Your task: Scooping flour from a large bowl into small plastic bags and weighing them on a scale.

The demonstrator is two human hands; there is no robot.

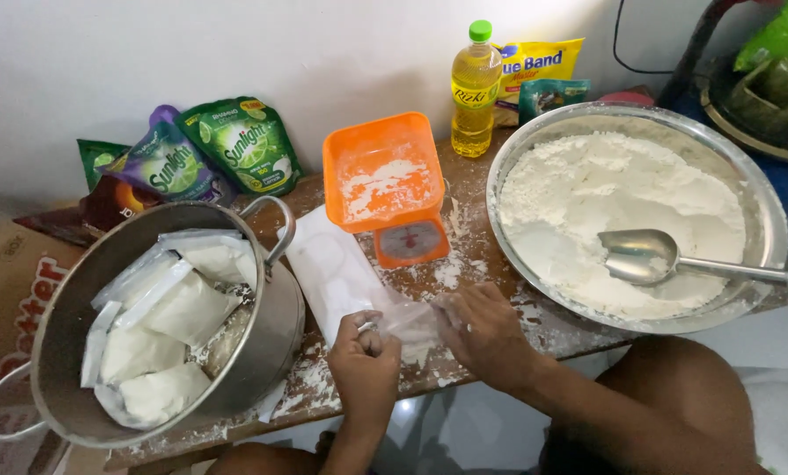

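My left hand (365, 356) and my right hand (479, 330) both grip a small clear plastic bag (409, 319) over the front edge of the floury wooden table (464, 277). The left pinches one end, the right holds the other, fingers dusted with flour. A stack of flat empty plastic bags (328, 264) lies just beyond my hands. An orange kitchen scale (385, 185) with flour in its tray stands behind it. A wide metal basin (755, 207) of flour with a metal scoop (649, 257) is at the right.
A metal pot (266, 343) at the left holds several filled flour bags (165, 325). Against the wall stand green and purple pouches (209, 149), a cooking oil bottle (475, 88) and a yellow packet (539, 62). A cardboard box (7, 281) sits far left.
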